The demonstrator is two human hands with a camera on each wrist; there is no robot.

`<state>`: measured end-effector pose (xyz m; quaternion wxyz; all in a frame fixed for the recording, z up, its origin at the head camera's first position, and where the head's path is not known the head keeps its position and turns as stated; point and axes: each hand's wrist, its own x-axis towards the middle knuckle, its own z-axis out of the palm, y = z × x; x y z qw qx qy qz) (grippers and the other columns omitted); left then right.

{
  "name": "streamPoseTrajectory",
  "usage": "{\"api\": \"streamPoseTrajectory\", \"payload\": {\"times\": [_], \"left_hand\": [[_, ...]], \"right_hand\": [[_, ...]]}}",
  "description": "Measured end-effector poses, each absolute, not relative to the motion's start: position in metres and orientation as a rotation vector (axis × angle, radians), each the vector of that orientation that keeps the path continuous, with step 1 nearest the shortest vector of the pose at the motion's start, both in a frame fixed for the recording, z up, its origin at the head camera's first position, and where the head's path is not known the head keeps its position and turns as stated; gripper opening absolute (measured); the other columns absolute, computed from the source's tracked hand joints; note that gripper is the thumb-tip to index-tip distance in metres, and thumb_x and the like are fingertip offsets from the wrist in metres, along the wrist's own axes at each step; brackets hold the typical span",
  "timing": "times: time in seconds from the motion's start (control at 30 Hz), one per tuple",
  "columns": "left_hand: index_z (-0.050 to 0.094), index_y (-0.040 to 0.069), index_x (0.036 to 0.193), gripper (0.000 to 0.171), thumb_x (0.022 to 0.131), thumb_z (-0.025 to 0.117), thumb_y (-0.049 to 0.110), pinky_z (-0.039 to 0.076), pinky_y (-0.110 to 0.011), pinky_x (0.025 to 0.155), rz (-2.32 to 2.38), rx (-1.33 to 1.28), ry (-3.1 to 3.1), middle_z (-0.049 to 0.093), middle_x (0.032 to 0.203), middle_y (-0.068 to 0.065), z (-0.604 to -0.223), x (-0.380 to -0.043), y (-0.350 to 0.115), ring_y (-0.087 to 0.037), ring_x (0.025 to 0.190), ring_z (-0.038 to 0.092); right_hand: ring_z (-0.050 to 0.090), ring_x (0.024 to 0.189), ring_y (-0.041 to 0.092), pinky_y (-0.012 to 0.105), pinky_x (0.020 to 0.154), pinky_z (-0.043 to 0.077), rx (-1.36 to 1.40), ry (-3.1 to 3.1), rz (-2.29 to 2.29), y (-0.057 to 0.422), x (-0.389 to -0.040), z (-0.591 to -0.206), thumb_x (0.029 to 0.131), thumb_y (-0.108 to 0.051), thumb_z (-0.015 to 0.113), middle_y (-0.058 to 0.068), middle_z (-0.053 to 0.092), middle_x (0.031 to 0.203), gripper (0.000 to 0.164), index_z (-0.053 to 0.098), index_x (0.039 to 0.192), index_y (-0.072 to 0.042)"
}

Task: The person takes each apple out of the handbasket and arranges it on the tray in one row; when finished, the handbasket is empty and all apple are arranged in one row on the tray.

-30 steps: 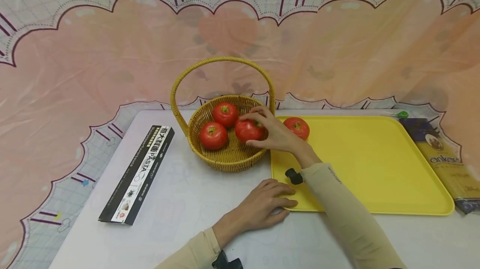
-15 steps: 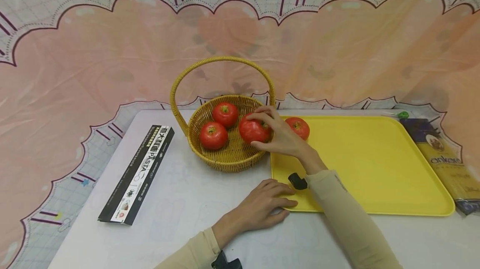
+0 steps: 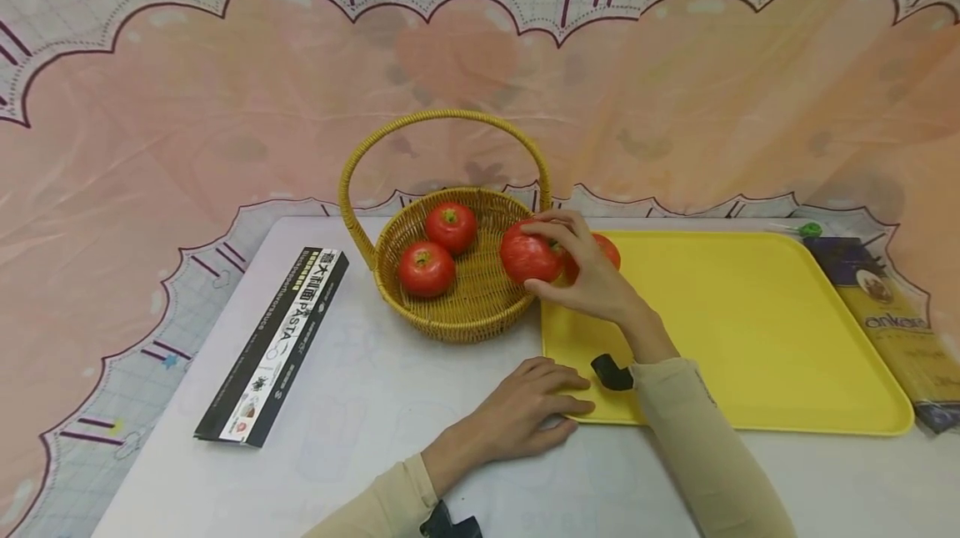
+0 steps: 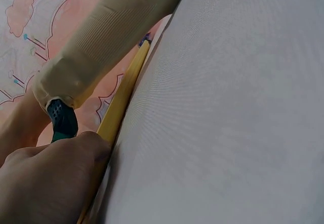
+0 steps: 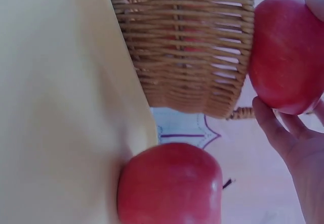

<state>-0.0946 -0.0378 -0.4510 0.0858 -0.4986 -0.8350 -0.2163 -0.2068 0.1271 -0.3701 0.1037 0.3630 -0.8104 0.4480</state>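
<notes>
My right hand (image 3: 592, 284) grips a red apple (image 3: 528, 253) between thumb and fingers, at the right rim of the yellow wicker basket (image 3: 465, 328). In the right wrist view this held apple (image 5: 288, 52) is level with the basket's rim, above the tray. Inside the basket lie two more apples, one at the back (image 3: 451, 228) and another nearer the front (image 3: 427, 269). A further apple (image 5: 172, 183) sits on the yellow tray (image 3: 750, 329), partly hidden behind my right hand in the head view. My left hand (image 3: 517, 413) rests with fingers spread on the tray's front left corner.
On the left of the white table (image 3: 360, 429) lies a black and white pasta box (image 3: 277, 346). A yellow and blue pasta bag (image 3: 877, 313) lies along the tray's right edge. The basket's tall handle (image 3: 446, 114) arches above it, before a patterned cloth backdrop (image 3: 300, 104).
My right hand has carried the held apple rightward, from inside the basket to its right rim, where it now overlaps the tray's apple in the head view. My left hand has stayed put.
</notes>
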Motion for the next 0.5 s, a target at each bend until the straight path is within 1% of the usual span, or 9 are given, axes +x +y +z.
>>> {"api": "streamPoseTrajectory", "payload": {"times": [0.17, 0.33, 0.4, 0.5], "left_hand": [[0.068, 0.028, 0.115, 0.026, 0.091, 0.058, 0.029, 0.033, -0.031, 0.11, -0.638, -1.482, -2.483, 0.06, 0.127, 0.007, -0.45, -0.096, -0.039, -0.01, 0.122, 0.049], [0.068, 0.028, 0.115, 0.026, 0.091, 0.058, 0.029, 0.033, -0.032, 0.11, -0.633, -1.481, -2.48, 0.06, 0.127, 0.007, -0.45, -0.095, -0.039, -0.01, 0.122, 0.049], [0.068, 0.027, 0.115, 0.026, 0.091, 0.058, 0.029, 0.033, -0.033, 0.11, -0.634, -1.482, -2.479, 0.06, 0.127, 0.006, -0.451, -0.094, -0.038, -0.011, 0.123, 0.049], [0.068, 0.027, 0.115, 0.026, 0.091, 0.059, 0.029, 0.033, -0.033, 0.11, -0.649, -1.481, -2.481, 0.06, 0.127, 0.006, -0.452, -0.094, -0.038, -0.011, 0.123, 0.049]], "right_hand": [[0.037, 0.132, 0.02, 0.051, 0.103, 0.042, 1.063, -2.376, 1.313, 0.135, -0.207, -0.369, 0.076, -0.019, 0.078, 0.002, 0.034, 0.145, 0.064, 0.049, 0.134, -0.025], [0.043, 0.13, 0.024, 0.052, 0.101, 0.043, 1.034, -2.375, 1.33, 0.141, -0.207, -0.369, 0.077, -0.017, 0.077, 0.003, 0.035, 0.147, 0.066, 0.048, 0.135, -0.024], [0.042, 0.13, 0.024, 0.052, 0.101, 0.043, 1.023, -2.376, 1.328, 0.144, -0.207, -0.369, 0.077, -0.015, 0.078, 0.004, 0.035, 0.146, 0.066, 0.048, 0.135, -0.024], [0.042, 0.13, 0.023, 0.052, 0.101, 0.044, 0.999, -2.384, 1.32, 0.148, -0.207, -0.369, 0.077, -0.016, 0.078, 0.003, 0.035, 0.146, 0.066, 0.048, 0.135, -0.025]]}}
